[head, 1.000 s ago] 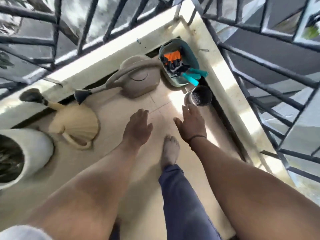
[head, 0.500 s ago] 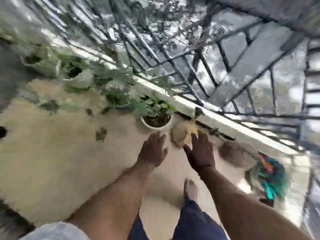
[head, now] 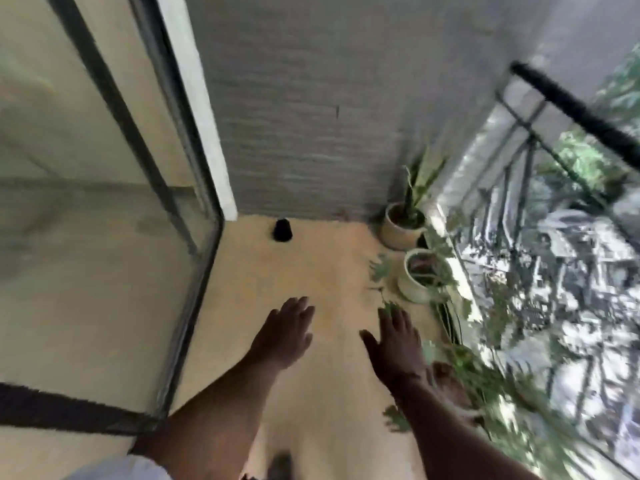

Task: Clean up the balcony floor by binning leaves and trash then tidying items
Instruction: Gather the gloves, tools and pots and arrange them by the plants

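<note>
Head view: left hand [head: 282,332] and right hand [head: 394,346] empty (fingers straight).

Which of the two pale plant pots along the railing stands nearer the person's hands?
The nearer pot, midway along the railing; the other pot sits in the far corner by the grey wall.

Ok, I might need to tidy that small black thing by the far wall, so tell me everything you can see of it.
The small black object stands on the tan balcony floor close to the foot of the grey wall, just right of the glass door's corner. It looks dark all over, narrower at the top and wider at the base, like an upturned cup or small pot. The blur hides its material and any detail. Nothing touches it but the floor; both hands are well short of it.
</note>
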